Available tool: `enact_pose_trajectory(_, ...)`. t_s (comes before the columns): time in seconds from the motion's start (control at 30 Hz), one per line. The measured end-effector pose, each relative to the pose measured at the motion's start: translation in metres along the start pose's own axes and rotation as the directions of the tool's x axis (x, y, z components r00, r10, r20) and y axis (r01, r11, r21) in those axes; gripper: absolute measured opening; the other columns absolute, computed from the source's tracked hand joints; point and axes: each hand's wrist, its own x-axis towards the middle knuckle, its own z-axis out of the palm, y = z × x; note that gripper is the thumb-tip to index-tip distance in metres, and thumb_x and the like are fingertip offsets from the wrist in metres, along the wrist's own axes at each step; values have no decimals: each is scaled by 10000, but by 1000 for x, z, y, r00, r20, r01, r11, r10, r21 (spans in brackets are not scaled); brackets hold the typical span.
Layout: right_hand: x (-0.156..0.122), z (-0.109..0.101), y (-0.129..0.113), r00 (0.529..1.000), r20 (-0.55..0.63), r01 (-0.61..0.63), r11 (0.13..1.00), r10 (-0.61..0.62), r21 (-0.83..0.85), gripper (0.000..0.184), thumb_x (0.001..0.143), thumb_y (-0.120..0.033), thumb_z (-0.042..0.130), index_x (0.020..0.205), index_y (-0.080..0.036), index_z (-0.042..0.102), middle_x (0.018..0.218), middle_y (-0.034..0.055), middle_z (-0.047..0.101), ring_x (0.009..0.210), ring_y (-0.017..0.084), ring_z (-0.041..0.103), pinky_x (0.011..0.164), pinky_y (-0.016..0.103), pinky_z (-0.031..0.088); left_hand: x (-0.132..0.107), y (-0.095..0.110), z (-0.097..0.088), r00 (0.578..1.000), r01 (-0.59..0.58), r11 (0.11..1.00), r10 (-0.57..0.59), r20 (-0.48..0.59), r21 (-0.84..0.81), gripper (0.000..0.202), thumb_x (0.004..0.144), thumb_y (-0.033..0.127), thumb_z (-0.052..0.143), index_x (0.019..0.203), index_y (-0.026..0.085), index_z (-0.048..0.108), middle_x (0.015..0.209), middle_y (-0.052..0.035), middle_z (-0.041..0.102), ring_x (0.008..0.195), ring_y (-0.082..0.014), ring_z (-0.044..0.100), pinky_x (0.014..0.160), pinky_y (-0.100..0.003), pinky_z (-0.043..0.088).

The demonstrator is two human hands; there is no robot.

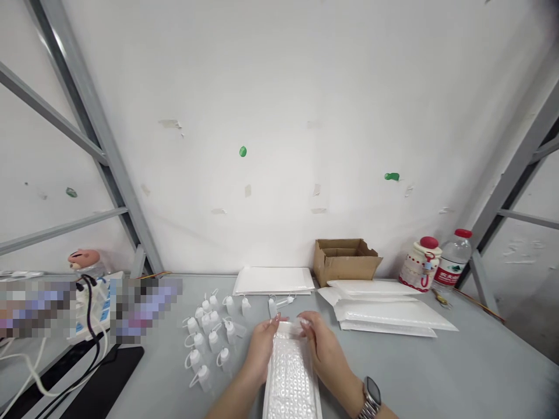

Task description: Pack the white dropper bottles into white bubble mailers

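Note:
Both my hands hold a white bubble mailer [292, 372] lying lengthwise on the grey table [437, 372]. My left hand [262, 348] grips its far left corner and my right hand [321, 343], with a watch on the wrist, grips its far right corner at the opening. Several small white squeeze bottles [209, 337] with tethered caps stand just left of my left hand. Two more bottles [279, 302] lie just beyond the mailer.
Stacks of white mailers [384, 311] lie to the right and another stack [274, 280] at the back. An open cardboard box [345, 261], a red-capped jar [420, 263] and a water bottle [454, 259] stand by the wall. Cables and a black pad [105, 381] are at left.

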Motion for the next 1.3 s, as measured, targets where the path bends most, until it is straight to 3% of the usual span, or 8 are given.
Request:
enact_pose_trajectory(0.13, 0, -1, -5, 975, 33, -221, 975, 220, 19, 366, 917, -458, 195, 930, -210, 464, 603, -8, 536, 539, 165, 529, 536, 269, 417, 1, -8, 4, 1000, -8, 998, 8, -2, 54, 592, 530, 622, 665, 832, 112, 665, 626, -37, 672, 656, -218, 614, 690, -319, 421)
enact_pose_trajectory(0.3, 4, -2, -6, 978, 120, -176, 984, 170, 34, 284, 899, -428, 306, 892, -213, 492, 745, 24, 598, 669, 168, 556, 631, 265, 413, 0, -12, 5, 999, -34, 996, 34, 2, 82, 550, 575, 616, 636, 799, 115, 671, 632, -43, 668, 677, -219, 610, 696, -315, 418)
enact_pose_trajectory(0.5, 6, 0, 6, 944, 202, -275, 960, 262, 41, 224, 842, -353, 427, 1000, -195, 445, 505, -86, 418, 475, 124, 426, 458, 218, 300, -3, -10, 9, 997, -77, 986, 75, 17, 148, 527, 594, 624, 604, 741, 123, 673, 623, -37, 659, 680, -217, 597, 687, -308, 414)
enact_pose_trajectory(0.67, 5, -4, 1, 943, 290, -162, 987, 162, -24, 140, 857, -330, 416, 837, -206, 478, 567, -60, 480, 517, 110, 426, 507, 221, 296, -1, -12, 7, 995, -100, 982, 101, 2, 158, 524, 600, 616, 603, 748, 119, 676, 657, -46, 668, 745, -233, 602, 735, -322, 420)
enact_pose_trajectory(0.83, 5, -6, -10, 939, 342, -3, 994, 40, -108, 347, 877, -375, 403, 585, -192, 441, 604, -26, 509, 590, 119, 441, 645, 258, 342, 2, -13, 3, 994, -100, 983, 105, -25, 154, 533, 604, 614, 601, 777, 114, 670, 669, -58, 677, 742, -246, 616, 743, -349, 431)
enact_pose_trajectory(1.1, 4, -4, -5, 904, 409, -117, 992, 125, -44, 322, 764, -448, 571, 599, -189, 475, 699, -14, 529, 698, 150, 480, 671, 265, 379, 7, -12, -1, 987, -148, 959, 157, -20, 243, 551, 690, 635, 491, 820, 121, 642, 750, -97, 694, 736, -248, 632, 718, -358, 462)
enact_pose_trajectory(1.2, 4, -4, -2, 923, 363, -129, 991, 132, -33, 257, 757, -426, 592, 683, -192, 516, 789, 7, 542, 766, 168, 493, 712, 279, 392, 10, -4, -8, 899, -298, 758, 427, -95, 580, 473, 810, 531, 385, 978, 160, 625, 894, -89, 661, 879, -241, 589, 806, -354, 429)
enact_pose_trajectory(1.3, 5, -6, -4, 920, 375, -90, 992, 116, -85, 229, 767, -390, 600, 683, -191, 521, 815, 11, 537, 799, 173, 495, 764, 301, 380, 16, 0, -13, 768, -259, 332, 641, -15, 907, 409, 827, 444, 415, 1047, 159, 610, 889, -98, 598, 918, -256, 530, 839, -380, 393)
